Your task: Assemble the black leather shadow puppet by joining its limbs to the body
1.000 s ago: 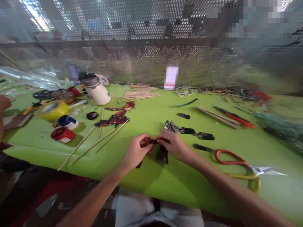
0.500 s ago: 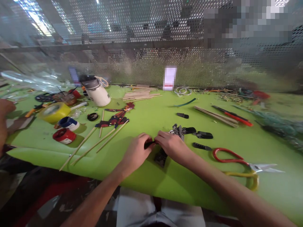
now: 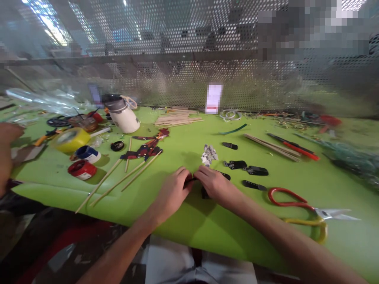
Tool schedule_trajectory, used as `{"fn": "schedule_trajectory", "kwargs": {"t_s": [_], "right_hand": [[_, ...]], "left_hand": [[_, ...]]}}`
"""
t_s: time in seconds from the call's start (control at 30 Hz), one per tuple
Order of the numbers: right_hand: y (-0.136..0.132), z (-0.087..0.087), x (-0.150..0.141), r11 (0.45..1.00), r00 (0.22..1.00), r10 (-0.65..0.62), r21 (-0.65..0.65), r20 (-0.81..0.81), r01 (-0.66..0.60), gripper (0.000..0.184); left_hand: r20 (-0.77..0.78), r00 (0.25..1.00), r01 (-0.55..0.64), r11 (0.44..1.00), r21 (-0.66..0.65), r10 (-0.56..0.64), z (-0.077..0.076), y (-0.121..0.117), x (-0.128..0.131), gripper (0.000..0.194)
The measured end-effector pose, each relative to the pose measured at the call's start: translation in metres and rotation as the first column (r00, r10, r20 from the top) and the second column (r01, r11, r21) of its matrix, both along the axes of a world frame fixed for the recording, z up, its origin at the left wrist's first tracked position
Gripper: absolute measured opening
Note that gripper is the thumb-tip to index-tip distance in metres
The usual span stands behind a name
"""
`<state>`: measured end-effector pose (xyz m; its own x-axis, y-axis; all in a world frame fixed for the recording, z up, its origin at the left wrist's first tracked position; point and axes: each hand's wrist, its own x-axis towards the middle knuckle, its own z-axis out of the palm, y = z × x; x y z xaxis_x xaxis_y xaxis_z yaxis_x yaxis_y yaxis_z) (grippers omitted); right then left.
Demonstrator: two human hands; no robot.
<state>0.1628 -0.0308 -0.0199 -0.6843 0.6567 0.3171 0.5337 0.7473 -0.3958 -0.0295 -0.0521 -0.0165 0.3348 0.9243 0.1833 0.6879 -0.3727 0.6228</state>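
My left hand point(image 3: 177, 188) and my right hand point(image 3: 215, 182) meet low over the table, fingertips closed in a pinch on a dark flat puppet piece point(image 3: 189, 181). Fingers cover most of it. A black part point(image 3: 205, 193) shows under my right hand, and another black end point(image 3: 226, 176) sticks out behind it. Just beyond my fingers is a grey-and-white cut-out figure point(image 3: 209, 154); whether it joins the held piece I cannot tell. Loose black cut-out pieces point(image 3: 257, 170) lie to the right. A jointed dark red puppet point(image 3: 143, 151) with thin sticks lies on the left.
Red-and-yellow-handled scissors point(image 3: 322, 213) lie open at right, near thin sticks point(image 3: 271, 146) and a red-and-black cutter point(image 3: 299, 149). Paint pots point(image 3: 82, 169), yellow tape point(image 3: 71, 140) and a white jug point(image 3: 126, 118) stand left. Another person's hand point(image 3: 10, 138) is at far left.
The grey-and-white figure has shifted left and turned, coming apart from the black pieces on the right. The black part below my right hand now shows less. Both hands keep pinching.
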Motion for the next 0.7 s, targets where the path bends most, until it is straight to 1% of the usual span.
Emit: {"fn": "schedule_trajectory", "kwargs": {"t_s": [0.07, 0.17, 0.27, 0.33, 0.4, 0.5, 0.57, 0.63, 0.7], "right_hand": [[-0.001, 0.001, 0.001, 1.0, 0.999, 0.014, 0.013, -0.047, -0.013, 0.028], [-0.002, 0.001, 0.0, 1.0, 0.988, 0.009, 0.015, -0.152, -0.007, 0.026], [-0.002, 0.0, -0.003, 1.0, 0.963, -0.011, -0.007, -0.268, 0.01, 0.023], [-0.003, 0.001, -0.004, 0.999, 0.944, -0.028, -0.026, -0.329, 0.02, 0.023], [-0.004, 0.001, -0.005, 0.997, 0.923, -0.057, -0.072, -0.38, 0.032, 0.024], [-0.006, 0.001, -0.004, 0.975, 0.891, -0.127, -0.218, -0.436, 0.033, 0.026], [-0.006, 0.001, -0.003, 0.954, 0.881, -0.158, -0.298, -0.445, 0.02, 0.029], [-0.006, 0.001, -0.003, 0.947, 0.885, -0.161, -0.322, -0.437, 0.013, 0.031], [-0.005, 0.001, -0.003, 0.948, 0.889, -0.149, -0.317, -0.433, 0.005, 0.031]], "left_hand": [[0.032, 0.999, 0.007, 1.0, 0.019, -0.007, -0.001, -0.001, -0.002, 0.014], [0.078, 0.997, 0.004, 0.997, 0.071, -0.01, -0.001, -0.005, -0.004, 0.011], [0.051, 0.999, 0.01, 0.987, 0.162, -0.018, -0.001, -0.009, -0.004, 0.011], [0.018, 1.0, 0.021, 0.98, 0.199, -0.025, 0.0, -0.011, -0.004, 0.011], [-0.02, 0.999, 0.034, 0.973, 0.228, -0.03, 0.001, -0.011, -0.003, 0.009], [-0.072, 0.997, 0.06, 0.964, 0.261, -0.043, 0.001, -0.011, -0.001, 0.008], [-0.076, 0.996, 0.066, 0.965, 0.255, -0.048, 0.001, -0.011, 0.0, 0.009], [-0.077, 0.996, 0.069, 0.968, 0.243, -0.052, 0.0, -0.01, 0.0, 0.009], [-0.072, 0.996, 0.075, 0.971, 0.226, -0.061, -0.001, -0.009, -0.001, 0.011]]}}
